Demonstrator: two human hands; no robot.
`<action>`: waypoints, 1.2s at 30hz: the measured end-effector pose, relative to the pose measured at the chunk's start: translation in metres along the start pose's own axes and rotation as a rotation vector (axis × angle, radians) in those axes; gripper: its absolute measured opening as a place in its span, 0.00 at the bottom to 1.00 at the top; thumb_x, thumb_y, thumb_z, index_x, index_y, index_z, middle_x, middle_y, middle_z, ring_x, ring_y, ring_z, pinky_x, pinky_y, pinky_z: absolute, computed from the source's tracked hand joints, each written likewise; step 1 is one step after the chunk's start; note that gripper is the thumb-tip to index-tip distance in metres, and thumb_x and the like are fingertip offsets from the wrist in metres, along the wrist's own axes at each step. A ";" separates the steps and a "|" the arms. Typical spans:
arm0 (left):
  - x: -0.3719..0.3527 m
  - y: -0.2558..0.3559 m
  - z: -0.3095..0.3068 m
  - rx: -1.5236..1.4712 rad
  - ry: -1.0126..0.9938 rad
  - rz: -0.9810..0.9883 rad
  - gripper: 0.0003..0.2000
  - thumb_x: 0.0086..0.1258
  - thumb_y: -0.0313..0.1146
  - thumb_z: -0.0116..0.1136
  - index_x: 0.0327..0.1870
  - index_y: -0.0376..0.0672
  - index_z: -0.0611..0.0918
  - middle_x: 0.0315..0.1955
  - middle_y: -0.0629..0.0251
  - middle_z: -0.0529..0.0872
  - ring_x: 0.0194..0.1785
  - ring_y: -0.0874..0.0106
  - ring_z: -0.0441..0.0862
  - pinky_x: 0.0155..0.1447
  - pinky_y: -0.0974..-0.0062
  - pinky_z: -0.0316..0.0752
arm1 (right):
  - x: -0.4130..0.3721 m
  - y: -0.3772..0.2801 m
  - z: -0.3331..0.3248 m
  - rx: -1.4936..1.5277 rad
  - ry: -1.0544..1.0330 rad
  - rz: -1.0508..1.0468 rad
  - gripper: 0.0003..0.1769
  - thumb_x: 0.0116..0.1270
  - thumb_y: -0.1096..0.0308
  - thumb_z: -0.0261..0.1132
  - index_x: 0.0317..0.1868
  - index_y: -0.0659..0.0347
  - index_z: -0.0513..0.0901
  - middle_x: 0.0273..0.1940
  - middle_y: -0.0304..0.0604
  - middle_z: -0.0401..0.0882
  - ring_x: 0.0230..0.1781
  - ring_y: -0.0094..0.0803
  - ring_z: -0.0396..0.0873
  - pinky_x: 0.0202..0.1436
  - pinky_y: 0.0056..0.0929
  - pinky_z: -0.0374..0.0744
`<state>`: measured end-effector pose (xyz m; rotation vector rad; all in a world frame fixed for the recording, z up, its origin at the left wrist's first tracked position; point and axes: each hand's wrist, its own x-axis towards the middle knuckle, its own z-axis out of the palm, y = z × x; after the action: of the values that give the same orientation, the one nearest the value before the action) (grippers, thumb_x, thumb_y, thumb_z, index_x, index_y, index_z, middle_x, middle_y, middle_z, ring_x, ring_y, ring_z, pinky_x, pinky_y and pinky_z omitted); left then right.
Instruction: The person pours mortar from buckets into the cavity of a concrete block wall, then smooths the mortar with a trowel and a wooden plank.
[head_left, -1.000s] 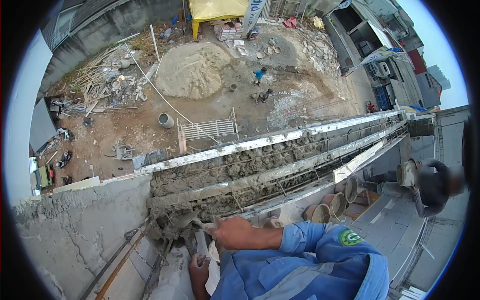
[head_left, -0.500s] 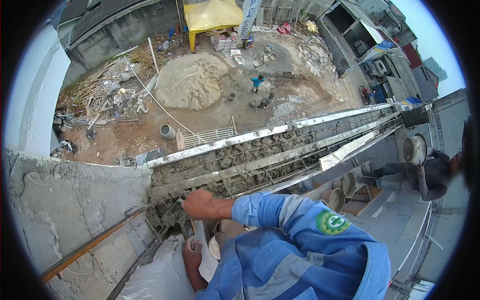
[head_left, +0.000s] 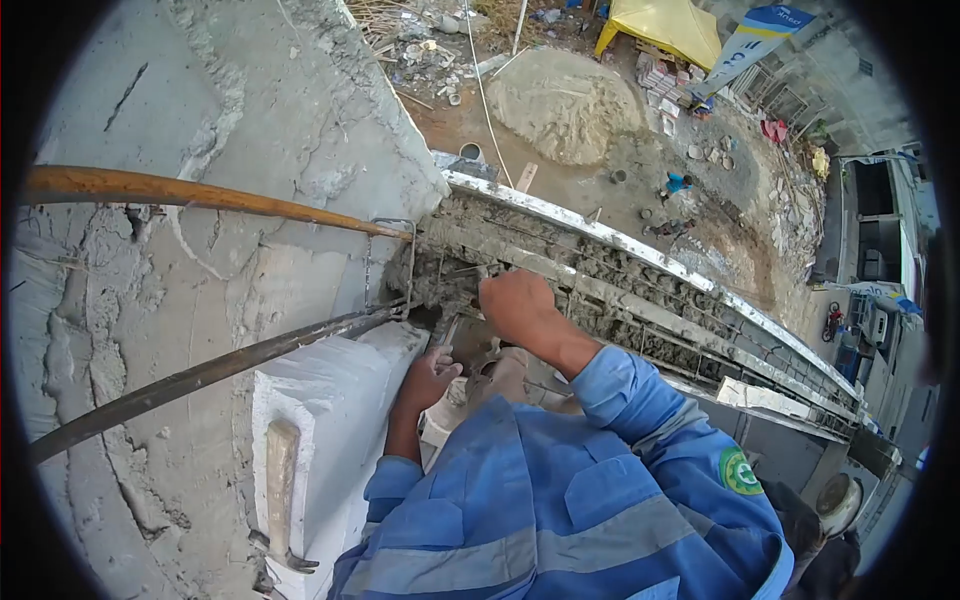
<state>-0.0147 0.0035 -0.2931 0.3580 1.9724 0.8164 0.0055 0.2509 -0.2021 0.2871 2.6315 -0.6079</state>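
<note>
- One view only, from the head. Within the last second it has swung left and down, so the rough grey rendered wall [head_left: 200, 90] now fills the left half. The yard far below, with its pale sand heap [head_left: 565, 100], has slid to the top edge.
- The right hand [head_left: 515, 300] has travelled along the long trough of wet grey concrete [head_left: 620, 290] to its near end. It now sits at the corner where the trough meets the wall.
- That hand is clenched into a fist with its back to the camera. The small trowel it held a second ago is hidden behind it, so I cannot tell whether it is still gripped.
- The left hand [head_left: 428, 378] has stayed low, against the end of the white aerated block [head_left: 320, 400], just below the right hand. Its fingers are bent, and I cannot tell whether they hold anything.
- Judging by this, the work has shifted from the open run of the trough to its tight corner.
- A rusty orange steel bar [head_left: 200, 195] and a dark steel bar [head_left: 200, 375] cross the wall and end at that corner.
- A wooden-handled hammer [head_left: 280, 480] lies untouched on top of the block, well apart from both hands.
</note>
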 end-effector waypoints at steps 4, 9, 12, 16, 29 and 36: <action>-0.002 0.000 0.007 0.233 0.044 -0.022 0.28 0.66 0.41 0.65 0.64 0.36 0.75 0.48 0.51 0.87 0.50 0.60 0.85 0.56 0.65 0.77 | 0.024 -0.008 0.084 -0.026 0.043 0.055 0.11 0.61 0.68 0.58 0.35 0.59 0.88 0.35 0.53 0.87 0.37 0.47 0.88 0.38 0.42 0.85; -0.022 0.018 0.008 0.043 0.141 -0.038 0.25 0.66 0.39 0.65 0.62 0.36 0.76 0.48 0.53 0.86 0.49 0.64 0.85 0.54 0.67 0.78 | -0.008 -0.011 -0.001 -0.041 -0.028 -0.038 0.12 0.63 0.67 0.57 0.34 0.62 0.87 0.34 0.56 0.86 0.37 0.49 0.87 0.39 0.44 0.85; -0.025 -0.002 0.014 0.082 0.109 -0.035 0.28 0.66 0.44 0.64 0.63 0.35 0.75 0.49 0.50 0.86 0.53 0.59 0.85 0.56 0.65 0.77 | 0.008 0.003 0.011 0.070 0.082 0.141 0.12 0.61 0.66 0.59 0.34 0.64 0.86 0.34 0.57 0.86 0.36 0.51 0.87 0.40 0.45 0.84; -0.016 -0.014 0.026 0.218 0.055 0.018 0.26 0.65 0.43 0.65 0.61 0.39 0.77 0.49 0.53 0.86 0.50 0.61 0.85 0.54 0.65 0.78 | -0.015 0.048 -0.005 0.083 0.082 0.072 0.13 0.55 0.64 0.63 0.35 0.66 0.86 0.35 0.59 0.85 0.39 0.54 0.86 0.42 0.47 0.83; -0.025 -0.014 0.020 0.120 0.133 0.019 0.25 0.66 0.41 0.65 0.60 0.36 0.77 0.47 0.50 0.87 0.49 0.60 0.85 0.54 0.66 0.78 | 0.003 -0.014 0.024 0.044 0.014 0.046 0.10 0.59 0.69 0.62 0.36 0.60 0.90 0.39 0.53 0.88 0.40 0.46 0.88 0.42 0.40 0.86; -0.040 -0.046 0.022 0.339 0.075 -0.008 0.25 0.64 0.40 0.65 0.60 0.39 0.77 0.47 0.53 0.87 0.48 0.59 0.86 0.53 0.63 0.79 | 0.018 -0.016 0.080 0.059 0.039 0.076 0.10 0.60 0.69 0.61 0.35 0.61 0.89 0.38 0.55 0.87 0.40 0.46 0.88 0.41 0.40 0.86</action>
<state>0.0284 -0.0435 -0.3058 0.5226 2.1841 0.4941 0.0133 0.2015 -0.2690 0.4192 2.6296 -0.6621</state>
